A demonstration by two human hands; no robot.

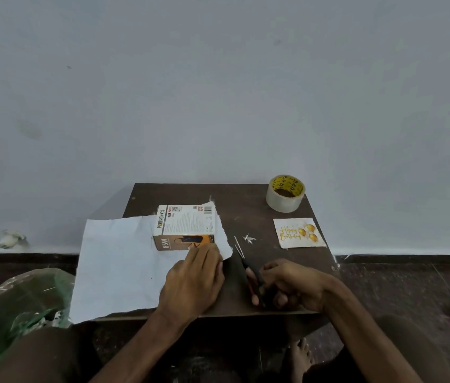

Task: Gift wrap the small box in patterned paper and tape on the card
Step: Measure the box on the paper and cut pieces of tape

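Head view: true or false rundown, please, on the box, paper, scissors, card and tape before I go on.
1. The box sits on the paper. True.
2. The box is fully wrapped. False: its printed faces are bare and the paper lies mostly flat under it.
3. The right hand grips the scissors. True.
4. The card is taped to the box. False: it lies on the table, to the right of the box and apart from it.
5. The left hand holds the tape roll. False: the left hand rests on the paper by the box, and the roll stands at the table's far right corner.
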